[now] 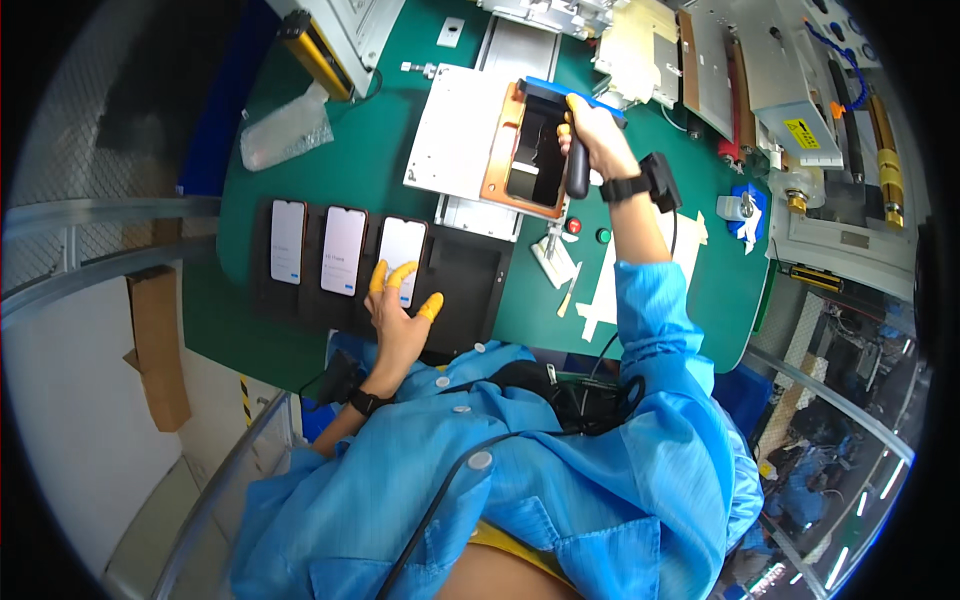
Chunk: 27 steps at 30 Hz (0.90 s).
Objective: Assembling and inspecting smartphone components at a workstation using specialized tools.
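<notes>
A: Left hand (398,330)?
B: Palm down, reaching forward, fingers spread, thumb well apart. Fingertips over the near phone's (403,240) lower half; can't tell if pressing.
A: Others?
B: Middle phone (344,245), far-left phone (288,235), both left of those fingers. Black tray (468,285) right of the thumb.
A: Right hand (598,142)?
B: Arm stretched forward, fingers wrapped round black handle (578,178). Orange frame (498,165) left of them.

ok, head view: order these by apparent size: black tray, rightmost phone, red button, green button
Largest to smallest:
1. Black tray
2. Rightmost phone
3. Red button and green button: look too alike to rank
</notes>
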Motion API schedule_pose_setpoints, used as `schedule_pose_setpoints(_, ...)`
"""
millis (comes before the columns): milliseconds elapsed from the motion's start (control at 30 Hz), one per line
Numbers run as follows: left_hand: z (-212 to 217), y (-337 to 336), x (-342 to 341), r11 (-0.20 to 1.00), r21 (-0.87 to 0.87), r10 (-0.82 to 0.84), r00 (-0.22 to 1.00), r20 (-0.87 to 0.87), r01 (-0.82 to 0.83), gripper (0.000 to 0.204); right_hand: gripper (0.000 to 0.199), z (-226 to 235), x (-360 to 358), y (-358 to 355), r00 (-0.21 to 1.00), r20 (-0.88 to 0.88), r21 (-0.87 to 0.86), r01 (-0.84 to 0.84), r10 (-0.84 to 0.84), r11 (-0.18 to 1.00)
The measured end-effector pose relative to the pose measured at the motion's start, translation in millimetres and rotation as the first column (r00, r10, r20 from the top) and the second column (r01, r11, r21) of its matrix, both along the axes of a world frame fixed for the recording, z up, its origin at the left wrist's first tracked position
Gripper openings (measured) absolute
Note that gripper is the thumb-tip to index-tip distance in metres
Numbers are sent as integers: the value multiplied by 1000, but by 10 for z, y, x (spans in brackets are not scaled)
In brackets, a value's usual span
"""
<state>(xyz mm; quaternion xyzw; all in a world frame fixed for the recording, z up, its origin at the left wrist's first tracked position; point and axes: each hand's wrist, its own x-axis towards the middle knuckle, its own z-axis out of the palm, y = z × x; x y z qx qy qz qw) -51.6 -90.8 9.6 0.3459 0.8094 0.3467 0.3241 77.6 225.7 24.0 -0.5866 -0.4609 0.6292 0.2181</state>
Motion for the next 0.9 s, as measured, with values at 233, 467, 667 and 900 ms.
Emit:
schedule_pose_setpoints(233,-80,6,-223,994,-94,69,997,46,-64,50,33,275,320,-1557,962,250,-103,-85,108,991)
schedule_pose_setpoints(467,-68,59,-259,1000,-21,0,1000,-1,0,50,33,-8,15,91,997,8,-32,81,-81,996)
schedule_pose_setpoints(667,-106,-6,-225,998,-57,10,1000,4,-10,48,36,117,264,-1233,980,190,131,-78,52,988)
schedule_pose_setpoints(900,-126,93,-124,998,-54,-39,996,-79,35,51,33,-239,1320,-1564,869,188,46,457,-457,888)
